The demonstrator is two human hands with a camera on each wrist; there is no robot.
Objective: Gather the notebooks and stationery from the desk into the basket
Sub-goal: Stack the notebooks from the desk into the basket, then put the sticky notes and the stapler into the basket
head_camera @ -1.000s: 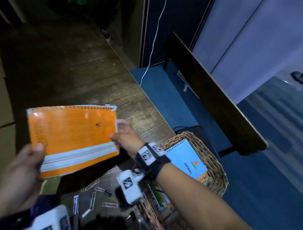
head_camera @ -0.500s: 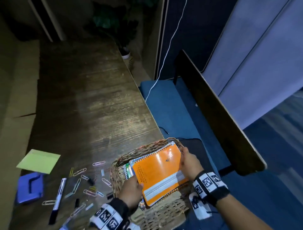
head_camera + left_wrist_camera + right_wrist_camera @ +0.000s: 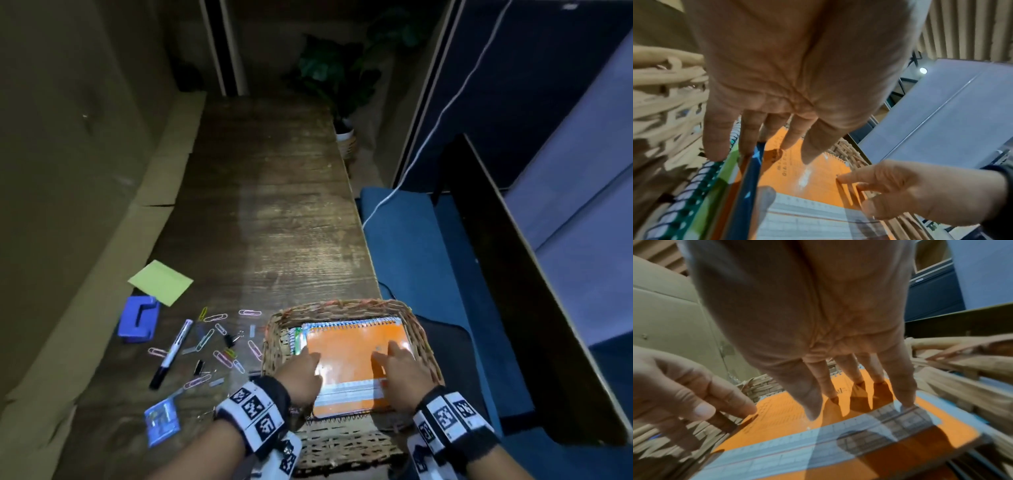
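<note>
An orange spiral notebook (image 3: 352,356) with a pale band lies flat in the wicker basket (image 3: 342,305), on top of other spiral notebooks (image 3: 297,339) whose edges show at its left. My left hand (image 3: 301,373) touches its left edge with fingers extended. My right hand (image 3: 400,370) rests straight fingertips on its right part. In the left wrist view, the left hand (image 3: 797,73) hovers over the orange notebook (image 3: 818,183), and the right hand (image 3: 900,186) touches its far side. The right wrist view has right fingertips (image 3: 906,402) on the cover (image 3: 781,418).
Left of the basket on the wooden desk (image 3: 274,205) lie several paper clips (image 3: 219,342), a black marker (image 3: 171,353), a blue punch-like tool (image 3: 138,320), a green note pad (image 3: 161,281) and a small blue packet (image 3: 161,421). Blue seating (image 3: 404,240) borders the desk's right edge.
Both hands carried the orange notebook from above the desk to the right and down into the basket. It now lies flat there, with the grips released and fingers resting on it.
</note>
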